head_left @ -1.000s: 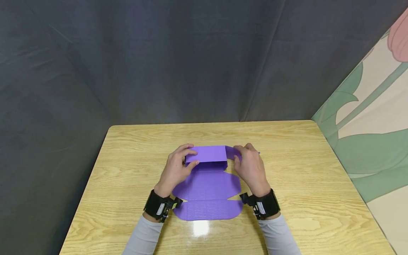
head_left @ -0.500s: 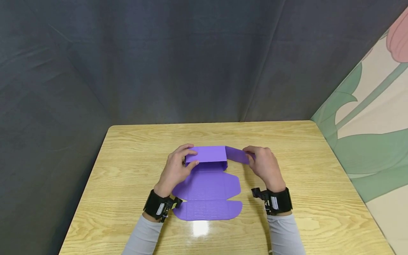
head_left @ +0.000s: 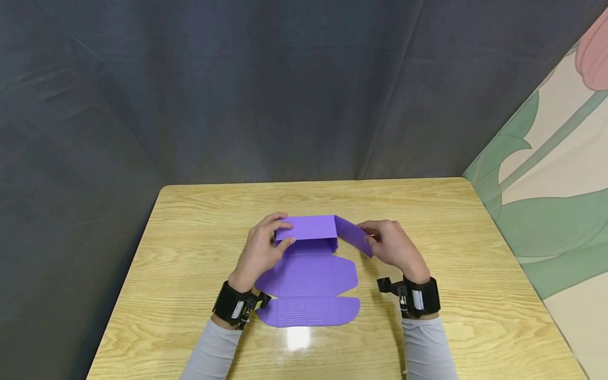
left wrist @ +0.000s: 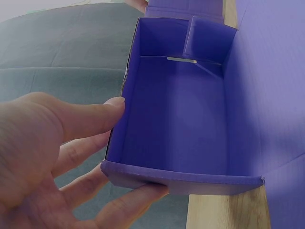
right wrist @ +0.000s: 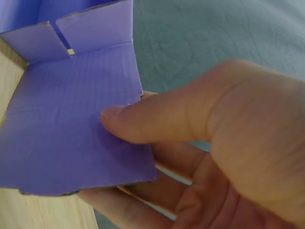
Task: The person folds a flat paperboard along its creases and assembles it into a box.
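Note:
A purple cardboard box [head_left: 306,227], partly folded, stands on its side on the table, its lid panel [head_left: 309,277] spread flat toward the person. My left hand [head_left: 260,252] grips the box's left end, thumb on the near edge and fingers over the top and end wall. At the other end my right hand [head_left: 394,245] pinches the long side flap [head_left: 351,236] between thumb and fingers; this flap angles outward and toward the person. Two short tabs stand folded at that end, and one of these tabs [right wrist: 95,28] shows in the right wrist view with a narrow gap beside it.
Under the box is a wood-grain table [head_left: 199,221]. A dark curtain [head_left: 285,95] hangs behind it, and a floral cloth [head_left: 560,184] hangs on the right. Each wrist wears a black camera strap [head_left: 423,298].
My right hand has slid outward to the right along the flap and swung the flap's end toward the person. The left hand has kept its hold on the box.

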Demonstrator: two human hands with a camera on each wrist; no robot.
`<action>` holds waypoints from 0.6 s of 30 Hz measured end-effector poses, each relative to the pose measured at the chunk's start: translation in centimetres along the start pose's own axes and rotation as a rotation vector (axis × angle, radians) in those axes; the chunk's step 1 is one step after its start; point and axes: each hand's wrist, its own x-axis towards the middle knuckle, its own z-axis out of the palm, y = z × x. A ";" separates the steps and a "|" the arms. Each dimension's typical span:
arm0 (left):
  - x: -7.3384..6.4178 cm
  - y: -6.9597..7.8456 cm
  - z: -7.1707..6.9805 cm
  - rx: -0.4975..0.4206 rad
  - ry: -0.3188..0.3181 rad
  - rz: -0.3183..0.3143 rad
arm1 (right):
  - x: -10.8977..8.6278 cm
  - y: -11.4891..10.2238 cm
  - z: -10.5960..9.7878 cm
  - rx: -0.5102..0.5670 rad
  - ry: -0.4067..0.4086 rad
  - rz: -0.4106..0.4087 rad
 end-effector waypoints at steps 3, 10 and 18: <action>0.0 0.0 0.0 -0.001 0.001 0.002 | 0.0 -0.3 0.1 0.059 -0.043 0.004; 0.1 0.0 0.0 0.000 -0.003 -0.005 | 0.0 -1.0 0.2 0.124 -0.106 0.003; 0.1 0.0 0.0 0.006 -0.001 -0.001 | 0.0 -1.6 0.7 0.105 -0.146 0.027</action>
